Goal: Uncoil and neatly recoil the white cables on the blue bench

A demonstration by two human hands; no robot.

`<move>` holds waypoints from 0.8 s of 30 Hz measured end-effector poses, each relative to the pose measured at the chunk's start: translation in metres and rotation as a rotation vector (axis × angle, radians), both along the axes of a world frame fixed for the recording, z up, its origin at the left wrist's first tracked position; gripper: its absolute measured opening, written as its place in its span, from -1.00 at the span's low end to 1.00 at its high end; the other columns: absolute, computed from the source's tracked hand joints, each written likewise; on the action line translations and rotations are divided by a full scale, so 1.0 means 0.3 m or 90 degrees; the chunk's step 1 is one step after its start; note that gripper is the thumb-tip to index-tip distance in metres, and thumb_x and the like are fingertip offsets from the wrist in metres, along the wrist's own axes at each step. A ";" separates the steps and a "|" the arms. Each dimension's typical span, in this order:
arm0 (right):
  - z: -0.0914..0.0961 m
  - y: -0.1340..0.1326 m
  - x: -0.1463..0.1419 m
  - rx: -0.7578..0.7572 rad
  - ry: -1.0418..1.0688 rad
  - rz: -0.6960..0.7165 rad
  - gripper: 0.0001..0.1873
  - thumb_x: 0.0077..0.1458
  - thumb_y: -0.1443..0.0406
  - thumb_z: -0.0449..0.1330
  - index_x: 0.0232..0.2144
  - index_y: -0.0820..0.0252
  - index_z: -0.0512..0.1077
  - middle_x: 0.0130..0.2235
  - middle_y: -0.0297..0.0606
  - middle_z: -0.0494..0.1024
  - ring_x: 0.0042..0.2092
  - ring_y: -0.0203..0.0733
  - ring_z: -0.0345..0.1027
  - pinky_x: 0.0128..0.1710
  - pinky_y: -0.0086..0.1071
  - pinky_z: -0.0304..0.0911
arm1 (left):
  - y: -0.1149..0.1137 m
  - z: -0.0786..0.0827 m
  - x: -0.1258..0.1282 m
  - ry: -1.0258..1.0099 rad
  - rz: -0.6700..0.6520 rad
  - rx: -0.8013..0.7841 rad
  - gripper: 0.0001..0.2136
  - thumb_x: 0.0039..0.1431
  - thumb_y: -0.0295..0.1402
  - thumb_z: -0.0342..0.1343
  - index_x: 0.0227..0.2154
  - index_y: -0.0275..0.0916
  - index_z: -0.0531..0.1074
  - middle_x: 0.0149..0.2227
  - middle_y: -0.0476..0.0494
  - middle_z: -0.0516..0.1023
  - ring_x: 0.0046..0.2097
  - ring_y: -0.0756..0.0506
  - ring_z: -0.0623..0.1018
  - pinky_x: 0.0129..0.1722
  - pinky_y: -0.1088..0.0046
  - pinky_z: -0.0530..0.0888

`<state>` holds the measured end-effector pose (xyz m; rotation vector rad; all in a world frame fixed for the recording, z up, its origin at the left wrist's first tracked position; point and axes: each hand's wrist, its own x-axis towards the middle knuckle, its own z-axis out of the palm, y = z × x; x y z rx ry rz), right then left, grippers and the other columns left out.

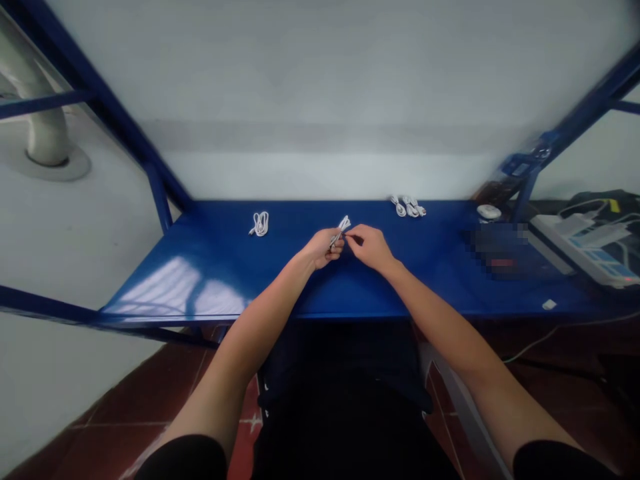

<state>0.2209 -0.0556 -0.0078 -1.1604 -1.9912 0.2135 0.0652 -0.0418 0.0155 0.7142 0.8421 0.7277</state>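
My left hand (327, 248) is closed round a folded white cable (344, 223), whose loops stick out above the fingers. Against the middle of this bundle, my right hand (369, 245) pinches what looks like a thin dark tie (346, 234); its far end is too small to make out. Both hands are above the blue table (325, 293). To the left lies another coiled white cable (260, 223). Several bundled white cables (409, 206) lie side by side near the back edge, right of my hands.
On the right are a white power strip (583, 250) with plugs, a round white object (489, 212) and a small white piece (549, 305). A dark item there is pixelated. Blue frame posts (159, 197) rise at both sides, and a pale wall (320, 170) stands behind.
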 end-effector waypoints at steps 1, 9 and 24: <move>0.000 -0.003 -0.002 -0.002 -0.006 -0.001 -0.83 0.09 0.36 0.16 -0.29 0.17 0.55 -0.29 -0.18 0.57 -0.30 -0.15 0.41 -0.22 -0.30 0.32 | -0.001 -0.001 0.004 0.017 0.006 0.007 -0.76 0.31 -0.40 -0.12 -0.51 -0.25 0.21 -0.67 0.10 0.14 -0.72 0.15 0.09 -0.78 0.68 -0.06; -0.004 0.002 0.001 0.026 -0.040 0.016 -0.82 0.15 0.38 0.10 -0.33 0.17 0.52 -0.28 -0.14 0.55 -0.20 -0.09 0.39 -0.14 -0.25 0.30 | -0.015 -0.012 0.013 0.092 0.008 0.102 -0.82 0.30 -0.42 -0.10 -0.45 -0.25 0.24 -0.63 0.09 0.18 -0.70 0.14 0.14 -0.74 0.66 -0.06; -0.002 0.017 -0.006 -0.213 0.198 -0.030 -0.86 0.04 0.28 0.20 -0.52 0.19 0.48 -0.47 -0.26 0.54 -0.44 -0.20 0.38 -0.37 -0.33 0.29 | 0.003 -0.061 0.017 0.270 0.042 0.337 -0.80 0.24 -0.35 0.08 -0.49 -0.22 0.24 -0.59 0.06 0.28 -0.62 0.10 0.25 -0.66 0.63 0.15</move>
